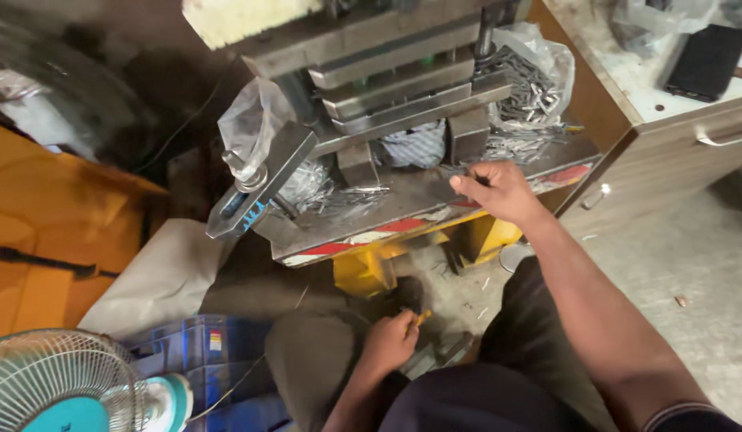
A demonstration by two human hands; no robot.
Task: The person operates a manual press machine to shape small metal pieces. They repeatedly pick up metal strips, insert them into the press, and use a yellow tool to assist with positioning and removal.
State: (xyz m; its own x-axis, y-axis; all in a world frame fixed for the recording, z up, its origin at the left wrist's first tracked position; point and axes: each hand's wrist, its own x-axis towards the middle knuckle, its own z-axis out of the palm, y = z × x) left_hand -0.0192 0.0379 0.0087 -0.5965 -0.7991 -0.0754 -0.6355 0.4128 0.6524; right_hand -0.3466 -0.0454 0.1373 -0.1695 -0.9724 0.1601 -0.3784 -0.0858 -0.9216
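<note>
A pale fan (63,384), blue crate (219,360), grey cabinet (667,128) and a dark flat case (707,62) surround the workplace.

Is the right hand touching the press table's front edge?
Touching. In the head view, the right hand rests fingers down on the metal press table, near its red-and-white striped front edge, with no gap visible.

The press bed (403,204) lies bare in front of the stacked die plates (403,88). Either side is blocked by piled metal pins (515,144) (some spilling from plastic bags (539,72)) and a clamp bar (259,188).

Small piece (421,318) in left-hand fingers (403,324), indistinct
</note>
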